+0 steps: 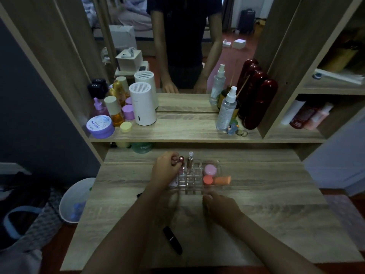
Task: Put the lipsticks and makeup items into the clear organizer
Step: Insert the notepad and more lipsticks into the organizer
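Clear acrylic organizer (197, 176) sits mid-frame on the wooden desk (256, 224). Left hand (165, 172) pinches a dark-red lipstick tube (180, 160) over a back-left slot; best kept upright and lowered straight. Right hand (219, 206), loosely curled and apparently empty, rests at the front edge. Black lipstick (172, 242) waits lower centre.

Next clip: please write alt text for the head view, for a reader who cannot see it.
A person's left hand lowers a lipstick into the clear organizer on a wooden vanity, while the right hand rests at its front edge. Pink and orange items fill its right side; a black lipstick lies nearer the person.
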Tool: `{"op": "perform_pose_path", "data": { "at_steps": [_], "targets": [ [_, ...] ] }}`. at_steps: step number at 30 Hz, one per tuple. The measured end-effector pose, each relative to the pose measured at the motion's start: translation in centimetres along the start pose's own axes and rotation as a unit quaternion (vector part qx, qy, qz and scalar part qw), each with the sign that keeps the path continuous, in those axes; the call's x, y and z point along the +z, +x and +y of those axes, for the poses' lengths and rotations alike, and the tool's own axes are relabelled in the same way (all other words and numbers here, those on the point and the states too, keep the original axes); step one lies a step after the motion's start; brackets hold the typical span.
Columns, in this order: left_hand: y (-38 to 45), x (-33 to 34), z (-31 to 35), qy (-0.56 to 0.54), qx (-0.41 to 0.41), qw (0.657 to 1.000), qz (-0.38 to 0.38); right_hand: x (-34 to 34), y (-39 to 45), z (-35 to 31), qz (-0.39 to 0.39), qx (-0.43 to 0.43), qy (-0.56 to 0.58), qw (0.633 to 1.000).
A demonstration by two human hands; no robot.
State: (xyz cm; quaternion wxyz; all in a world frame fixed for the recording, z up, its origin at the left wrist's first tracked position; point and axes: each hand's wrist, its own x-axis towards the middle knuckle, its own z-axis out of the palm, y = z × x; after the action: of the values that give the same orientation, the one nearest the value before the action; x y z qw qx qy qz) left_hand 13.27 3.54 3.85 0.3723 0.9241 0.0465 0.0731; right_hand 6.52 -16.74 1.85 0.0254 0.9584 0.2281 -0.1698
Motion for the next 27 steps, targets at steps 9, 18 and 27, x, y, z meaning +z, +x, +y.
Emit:
{"op": "perform_pose_path", "data": {
  "at_steps": [9,18,27],
  "targets": [
    [-0.7,-2.2,-1.2,0.012,-0.004,1.0,0.009,1.1,1.2,0.0,-0.002,0.028,0.067,0.997],
    [-1.1,-2.4,-2.0,0.02,-0.017,1.0,0.011,1.1,0.0,0.5,0.037,0.044,0.147,0.987],
    [-1.7,-3.7,-5.2,0.062,-0.077,0.995,-0.006,1.4,-2.8,2.1,-0.04,0.087,0.165,0.982]
  ]
}}
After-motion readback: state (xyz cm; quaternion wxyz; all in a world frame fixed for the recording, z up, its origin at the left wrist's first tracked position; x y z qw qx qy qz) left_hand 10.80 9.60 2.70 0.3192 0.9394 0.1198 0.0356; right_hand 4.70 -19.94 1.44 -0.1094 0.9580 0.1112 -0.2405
